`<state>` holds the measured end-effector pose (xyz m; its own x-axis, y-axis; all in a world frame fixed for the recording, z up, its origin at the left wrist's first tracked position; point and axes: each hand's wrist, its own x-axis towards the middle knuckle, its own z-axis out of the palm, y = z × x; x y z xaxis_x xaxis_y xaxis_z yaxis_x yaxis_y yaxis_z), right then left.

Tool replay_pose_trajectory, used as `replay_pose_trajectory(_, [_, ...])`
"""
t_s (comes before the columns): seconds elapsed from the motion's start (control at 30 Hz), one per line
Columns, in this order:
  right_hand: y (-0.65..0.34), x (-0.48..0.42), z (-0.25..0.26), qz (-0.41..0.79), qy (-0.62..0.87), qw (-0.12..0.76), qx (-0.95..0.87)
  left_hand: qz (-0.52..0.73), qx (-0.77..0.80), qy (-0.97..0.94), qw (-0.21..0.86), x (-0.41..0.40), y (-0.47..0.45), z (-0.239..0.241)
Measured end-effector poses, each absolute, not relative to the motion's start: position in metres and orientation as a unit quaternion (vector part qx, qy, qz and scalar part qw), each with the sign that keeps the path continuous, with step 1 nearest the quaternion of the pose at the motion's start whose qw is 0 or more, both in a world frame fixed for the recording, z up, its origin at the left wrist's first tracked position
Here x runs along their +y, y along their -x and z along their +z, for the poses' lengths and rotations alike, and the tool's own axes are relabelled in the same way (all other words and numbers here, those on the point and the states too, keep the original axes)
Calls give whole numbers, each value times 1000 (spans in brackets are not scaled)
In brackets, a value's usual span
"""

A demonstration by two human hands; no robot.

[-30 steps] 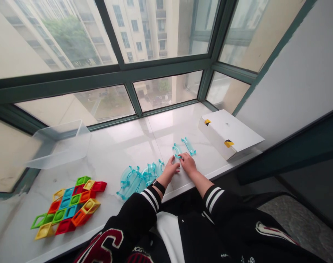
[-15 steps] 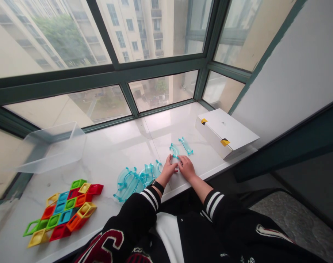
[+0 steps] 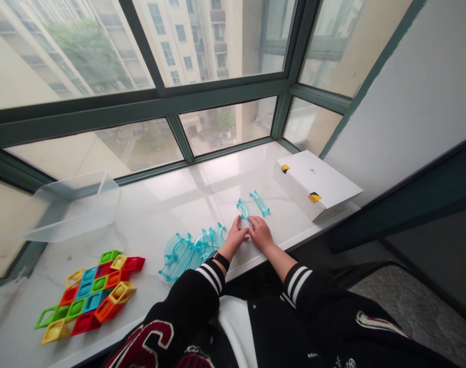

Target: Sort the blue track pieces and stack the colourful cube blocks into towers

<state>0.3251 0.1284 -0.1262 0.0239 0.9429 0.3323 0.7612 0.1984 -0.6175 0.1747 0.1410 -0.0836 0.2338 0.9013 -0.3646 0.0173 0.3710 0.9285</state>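
Note:
My left hand (image 3: 236, 237) and my right hand (image 3: 261, 234) are close together over the white sill. Their fingers are bent around the near end of a translucent blue curved track piece (image 3: 243, 208), and its far end shows beyond my fingertips. Whatever lies between the thumbs is mostly hidden. Just to the right, a straighter blue track piece (image 3: 260, 203) lies on its own. A pile of similar blue track pieces (image 3: 185, 253) lies left of my left wrist, which wears a dark watch.
Colourful plastic blocks (image 3: 93, 294) lie grouped at the left front. Behind them stands a clear plastic bin (image 3: 74, 212). A white box (image 3: 317, 181) with yellow-black tabs stands at the right. Windows border the white sill (image 3: 171, 199) at the back.
Almost nothing differs. Both hands stay at the curved track piece, and the whole view has shifted very slightly.

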Motion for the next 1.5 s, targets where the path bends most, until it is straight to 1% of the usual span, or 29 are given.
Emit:
replay_pose_trajectory(0.53, [-326,130,-130,115,616,348,-697,320,532,-452,641,141,-175,-80])
replay_pose_trajectory(0.8, [-327,129,-133,110,615,361,-693,307,547,-458,630,131,-177,-57])
replay_pose_trajectory(0.93, [-327,127,-131,117,603,390,-686,343,501,-506,613,124,-151,-37])
replay_pose_trajectory(1.07, [-328,125,-128,143,602,420,-664,399,480,-541,564,119,-97,-15])
replay_pose_trajectory(1.23, [-331,122,-120,163,591,463,-641,455,542,-513,487,95,-6,3])
replay_pose_trajectory(1.37, [-326,110,-114,170,597,475,-624,459,623,-506,383,58,60,-5])
replay_pose_trajectory(1.5, [-304,95,-106,189,574,477,-638,413,677,-533,296,26,99,-27])
